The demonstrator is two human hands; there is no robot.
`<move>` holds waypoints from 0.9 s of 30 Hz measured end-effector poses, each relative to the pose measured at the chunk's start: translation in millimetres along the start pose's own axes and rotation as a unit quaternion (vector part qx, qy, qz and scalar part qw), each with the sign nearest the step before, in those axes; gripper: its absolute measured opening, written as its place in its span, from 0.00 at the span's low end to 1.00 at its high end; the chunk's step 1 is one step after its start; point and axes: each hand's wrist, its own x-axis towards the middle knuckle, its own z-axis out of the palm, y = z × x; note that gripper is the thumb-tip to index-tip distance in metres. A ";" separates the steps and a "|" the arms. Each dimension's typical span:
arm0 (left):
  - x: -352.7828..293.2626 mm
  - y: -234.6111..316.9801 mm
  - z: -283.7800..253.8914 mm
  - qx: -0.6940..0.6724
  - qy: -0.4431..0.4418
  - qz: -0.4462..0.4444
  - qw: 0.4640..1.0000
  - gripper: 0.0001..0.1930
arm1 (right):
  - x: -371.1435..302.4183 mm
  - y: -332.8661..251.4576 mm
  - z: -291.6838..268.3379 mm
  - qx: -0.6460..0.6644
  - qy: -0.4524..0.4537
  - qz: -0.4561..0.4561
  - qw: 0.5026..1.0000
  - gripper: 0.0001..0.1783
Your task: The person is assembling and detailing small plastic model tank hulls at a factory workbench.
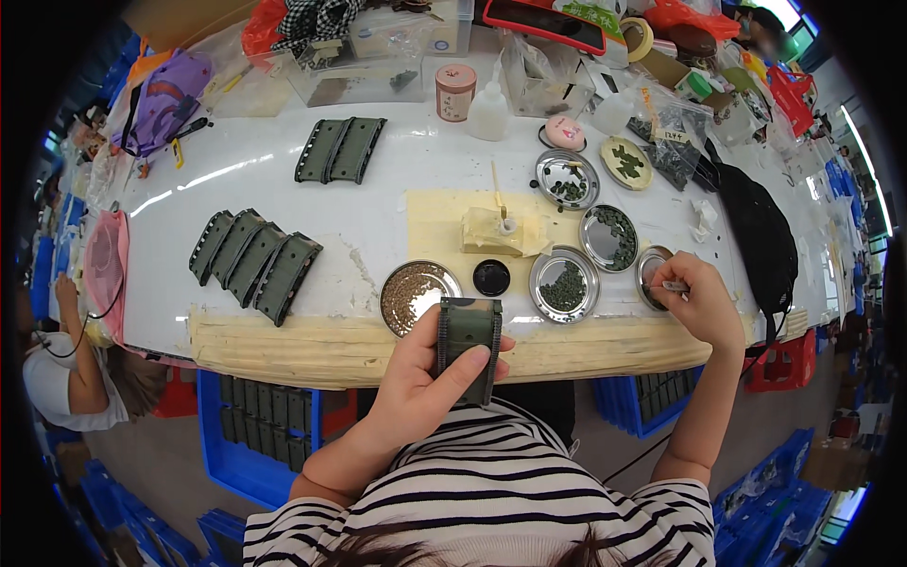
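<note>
In left hand (416, 378): green panel (469, 342).

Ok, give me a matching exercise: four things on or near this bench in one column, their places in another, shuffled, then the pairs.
Things:
1. green ridged part
2. small black dish
3. pink-lidded jar
4. blue crate

Places:
A. under the bench, left
B. in the left hand
C. far side of the bench
D. between two round metal dishes

Pairs: 1-B, 2-D, 3-C, 4-A
</note>
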 end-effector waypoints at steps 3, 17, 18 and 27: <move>0.9 0.9 -0.4 -0.002 -0.004 0.002 1.000 0.22 | -2.6 -2.5 1.2 -0.026 0.008 -0.020 0.999 0.07; 9.1 -11.4 -1.3 0.098 -0.063 0.121 0.986 0.16 | -16.4 -71.3 24.7 0.114 0.252 -0.136 0.951 0.06; 7.7 -10.6 -2.3 0.117 -0.063 0.112 0.985 0.13 | -18.5 -90.9 32.4 0.123 0.224 -0.157 0.954 0.07; 10.6 -5.7 1.2 0.071 0.004 0.121 0.990 0.09 | -5.7 -140.9 81.4 0.212 0.126 -0.325 0.913 0.18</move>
